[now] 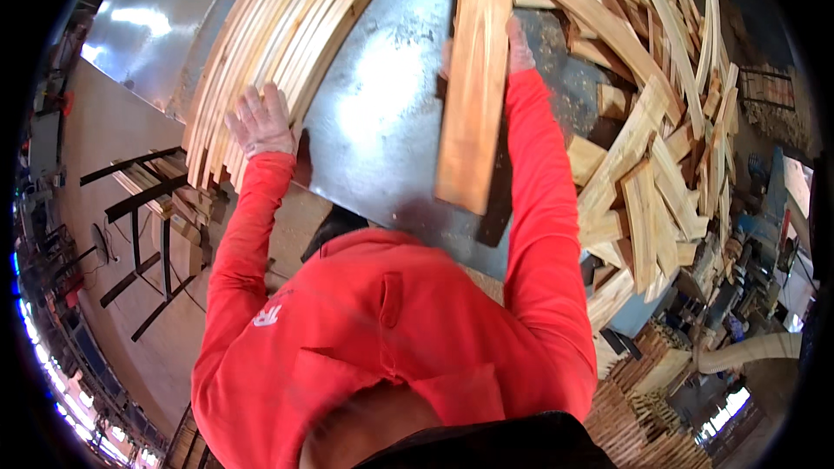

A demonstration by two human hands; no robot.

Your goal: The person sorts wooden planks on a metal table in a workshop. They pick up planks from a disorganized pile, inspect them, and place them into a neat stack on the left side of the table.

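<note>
My left hand [261,121], in a thin pale glove, lies with its fingers stretched out on the near end of a row of slightly curved wooden strips [280,39]. They are packed side by side on the metal tabletop [369,135]. My right hand [519,45], gloved too, grips a wide wooden board [476,87] by its right edge. Fingertips show past the board's left edge, so the hand reaches around its underside, where most of it is hidden. The board points lengthwise toward me, and a dark shadow falls beside it.
Curved and short wood offcuts [643,182] are heaped along the right side. At the left, a black metal stand [143,208] bears more wooden pieces. Stacked wood [647,382] and a pale flexible hose [751,352] are at the lower right.
</note>
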